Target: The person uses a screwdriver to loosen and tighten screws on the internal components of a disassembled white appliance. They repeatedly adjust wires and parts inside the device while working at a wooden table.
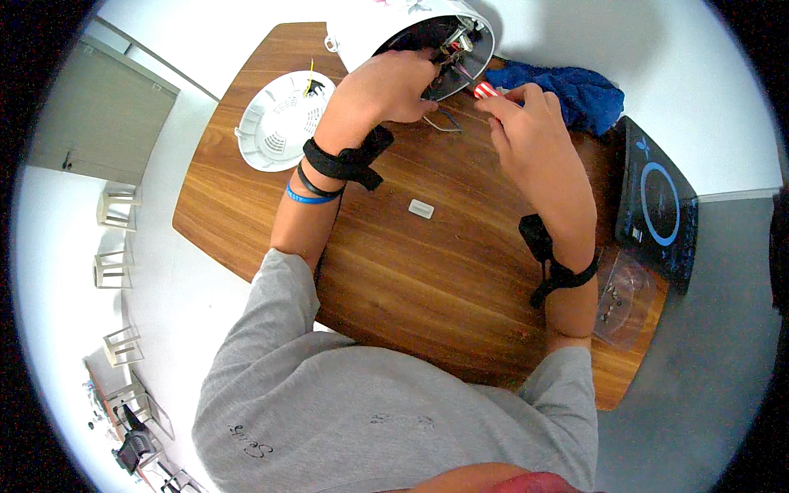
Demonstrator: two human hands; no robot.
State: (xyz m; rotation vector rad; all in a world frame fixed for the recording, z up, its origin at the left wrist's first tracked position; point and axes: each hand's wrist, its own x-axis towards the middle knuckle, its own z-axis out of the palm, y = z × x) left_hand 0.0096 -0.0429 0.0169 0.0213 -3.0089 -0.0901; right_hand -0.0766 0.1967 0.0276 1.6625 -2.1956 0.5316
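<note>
A white appliance lies on its side at the back of the wooden table, its open end showing dark insides with wiring and metal parts. My left hand is at the lower rim of that opening, fingers curled in at the edge; what exactly they grip is hidden. My right hand grips a red-and-white striped screwdriver, its shaft pointing into the opening. Loose wires lie below the appliance. A white plastic disc with vents and a yellow wire sits to the left.
A blue cloth and a black induction cooktop are at the right. A small white piece is mid-table. A clear bag with small parts lies by my right forearm. Stools stand along the left wall.
</note>
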